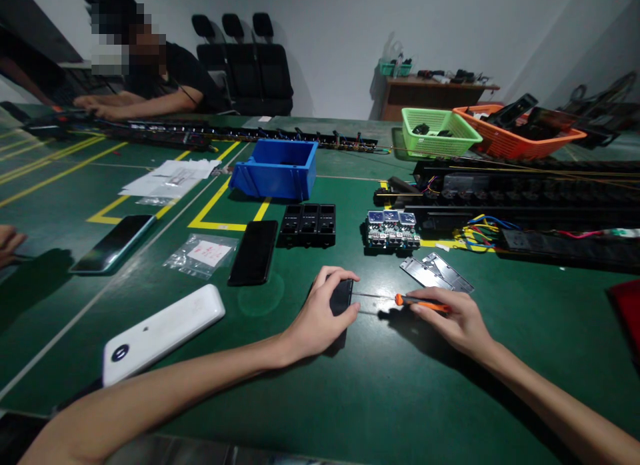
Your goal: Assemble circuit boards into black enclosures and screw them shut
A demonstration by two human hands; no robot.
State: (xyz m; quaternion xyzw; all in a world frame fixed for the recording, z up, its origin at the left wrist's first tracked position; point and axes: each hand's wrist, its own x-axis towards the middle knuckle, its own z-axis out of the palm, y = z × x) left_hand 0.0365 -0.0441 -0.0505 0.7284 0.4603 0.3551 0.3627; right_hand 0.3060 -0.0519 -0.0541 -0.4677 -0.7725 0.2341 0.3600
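My left hand (320,311) grips a small black plastic case (342,295) on edge at the table's middle. In my right hand (453,318) is a screwdriver (423,303) with an orange and black handle. Its thin shaft points left and the tip meets the right side of the case. Behind the right hand lie flat grey cover plates (435,273). Further back sits a row of three small circuit boards with displays (393,229). A black unit of three joined modules (307,225) stands beyond my left hand.
A black phone (253,253), a plastic bag with a label (203,255) and a white oblong device (163,331) lie on the left. Behind are a blue bin (275,171), green basket (437,133) and orange basket (517,133). Across the table a person works on a long black strip.
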